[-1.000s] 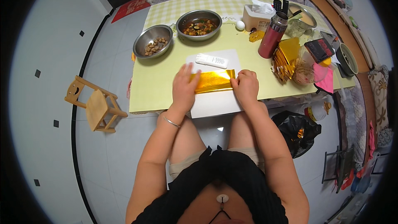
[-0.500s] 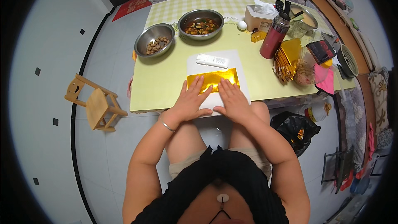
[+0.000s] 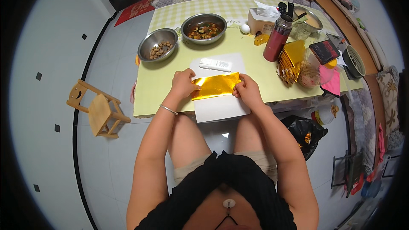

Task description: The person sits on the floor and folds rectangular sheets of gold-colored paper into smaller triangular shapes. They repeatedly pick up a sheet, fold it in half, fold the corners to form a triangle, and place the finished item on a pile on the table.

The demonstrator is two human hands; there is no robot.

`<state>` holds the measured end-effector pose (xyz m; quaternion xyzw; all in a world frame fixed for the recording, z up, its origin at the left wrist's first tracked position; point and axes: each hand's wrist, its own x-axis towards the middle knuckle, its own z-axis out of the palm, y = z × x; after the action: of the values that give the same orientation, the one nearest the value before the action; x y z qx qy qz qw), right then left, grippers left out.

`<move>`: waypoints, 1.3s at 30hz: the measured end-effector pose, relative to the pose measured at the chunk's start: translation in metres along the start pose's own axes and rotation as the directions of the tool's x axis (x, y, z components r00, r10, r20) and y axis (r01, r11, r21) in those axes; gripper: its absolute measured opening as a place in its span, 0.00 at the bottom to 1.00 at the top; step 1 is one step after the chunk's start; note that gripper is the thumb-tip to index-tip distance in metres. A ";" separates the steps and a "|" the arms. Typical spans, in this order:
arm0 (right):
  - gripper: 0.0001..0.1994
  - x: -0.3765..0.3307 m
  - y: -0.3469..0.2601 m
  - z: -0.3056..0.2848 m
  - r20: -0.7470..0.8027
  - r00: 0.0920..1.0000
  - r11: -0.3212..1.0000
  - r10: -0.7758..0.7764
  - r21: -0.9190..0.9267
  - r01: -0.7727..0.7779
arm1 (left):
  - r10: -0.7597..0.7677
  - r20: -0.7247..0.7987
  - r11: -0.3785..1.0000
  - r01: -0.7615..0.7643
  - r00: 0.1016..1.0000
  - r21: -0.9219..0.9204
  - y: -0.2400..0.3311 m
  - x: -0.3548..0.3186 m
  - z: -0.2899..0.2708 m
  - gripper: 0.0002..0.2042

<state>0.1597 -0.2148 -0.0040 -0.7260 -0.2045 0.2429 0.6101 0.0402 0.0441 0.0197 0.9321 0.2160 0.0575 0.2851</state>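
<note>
A shiny gold foil sheet (image 3: 216, 86) lies crosswise over a white sheet of paper (image 3: 221, 110) at the near edge of the table. My left hand (image 3: 183, 84) pinches the foil's left end between thumb and fingers. At its right end, my right hand (image 3: 248, 90) has its fingers curled on the foil's edge. Just beyond the foil rests a white flat oblong item (image 3: 215, 64), whose exact kind I cannot make out.
Two metal bowls, one with peanuts (image 3: 158, 45) and one with cooked food (image 3: 203, 29), stand at the back left. Right of them are a tissue box (image 3: 260, 20), a red thermos (image 3: 277, 38) and stacked gold foil pieces (image 3: 292, 59). A black bag (image 3: 303, 134) and a small wooden chair (image 3: 100, 107) flank the table.
Both hands lay flat on the foil and have moved out to its two ends, now gripping them. The foil has shifted slightly left and tilted.
</note>
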 end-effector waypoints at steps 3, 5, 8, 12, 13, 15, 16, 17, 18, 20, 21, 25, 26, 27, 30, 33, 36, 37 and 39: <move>0.27 0.005 0.004 -0.002 -0.002 0.998 0.995 0.060 0.085 -0.059 | -0.118 0.143 0.993 0.118 0.983 0.004 -0.004 0.007 -0.001 0.23; 0.29 0.006 0.007 -0.004 0.003 0.998 0.989 0.069 0.128 -0.069 | 0.026 -0.055 0.999 -0.023 0.998 0.039 -0.011 -0.001 0.007 0.20; 0.29 0.004 0.008 -0.006 0.001 0.997 0.989 0.077 0.128 -0.076 | -0.001 -0.116 0.997 -0.009 0.993 -0.082 -0.011 -0.006 0.011 0.16; 0.30 0.009 0.002 0.001 0.029 0.995 0.980 0.097 0.171 -0.100 | -0.087 -0.028 0.938 0.072 0.996 -0.338 -0.045 -0.001 0.024 0.12; 0.30 0.008 0.005 -0.002 0.015 0.995 0.977 0.099 0.191 -0.100 | -0.021 -0.072 0.967 0.002 0.997 -0.256 -0.037 0.000 0.024 0.10; 0.30 0.008 0.011 -0.006 -0.003 0.995 0.973 0.097 0.209 -0.095 | 0.121 -0.146 0.988 -0.133 0.982 -0.077 -0.008 -0.008 0.014 0.09; 0.30 0.008 0.011 -0.006 0.002 0.996 0.975 0.090 0.205 -0.088 | 0.052 -0.116 0.984 -0.071 0.992 -0.163 -0.006 -0.010 0.012 0.08; 0.30 0.008 0.010 -0.005 0.007 0.997 0.976 0.082 0.200 -0.082 | -0.015 -0.080 0.970 -0.005 0.997 -0.245 -0.005 -0.011 0.010 0.08; 0.30 0.007 0.009 -0.006 0.005 0.996 0.974 0.089 0.207 -0.088 | -0.078 -0.039 0.944 0.062 0.996 -0.323 -0.004 -0.012 0.009 0.08; 0.30 0.004 0.001 -0.004 0.001 0.994 0.969 0.107 0.223 -0.104 | -0.027 -0.148 0.932 -0.028 0.989 -0.362 -0.002 -0.022 0.010 0.06; 0.28 0.004 0.000 -0.005 0.012 0.995 0.964 0.102 0.245 -0.102 | -0.004 -0.202 0.923 -0.074 0.979 -0.378 0.000 -0.028 0.011 0.05; 0.22 0.006 -0.001 -0.013 0.039 0.985 0.929 0.166 0.329 -0.169 | -0.211 0.063 0.692 0.195 0.975 -0.695 0.013 -0.048 0.006 0.06; 0.20 0.008 -0.003 -0.013 0.046 0.979 0.916 0.198 0.348 -0.202 | -0.203 0.058 0.641 0.178 0.977 -0.747 0.009 -0.051 0.009 0.05; 0.15 0.008 -0.005 -0.013 0.043 0.978 0.907 0.203 0.367 -0.204 | -0.196 0.053 0.586 0.160 0.979 -0.795 0.002 -0.053 0.015 0.04; 0.11 0.010 -0.010 -0.014 0.055 0.971 0.907 0.232 0.348 -0.236 | -0.234 0.054 0.485 0.165 0.971 -0.859 0.007 -0.058 0.014 0.01; 0.07 0.008 -0.009 -0.016 0.032 0.976 0.888 0.216 0.409 -0.210 | -0.259 0.069 0.470 0.188 0.963 -0.862 0.005 -0.060 0.013 0.03; 0.07 0.005 -0.007 -0.018 0.021 0.976 0.902 0.217 0.378 -0.209 | -0.252 0.068 0.494 0.189 0.965 -0.848 0.001 -0.059 0.017 0.04; 0.07 0.005 -0.006 -0.019 0.019 0.976 0.910 0.217 0.357 -0.209 | -0.249 0.064 0.505 0.186 0.966 -0.843 0.001 -0.059 0.017 0.04; 0.06 0.003 -0.007 -0.022 0.031 0.975 0.937 0.219 0.274 -0.218 | -0.270 0.032 0.577 0.188 0.962 -0.795 -0.005 -0.057 0.022 0.06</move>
<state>0.1755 -0.2294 0.0057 -0.6521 -0.0867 0.3351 0.6745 -0.0080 0.0113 -0.0003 0.6700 0.2996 0.1529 0.6618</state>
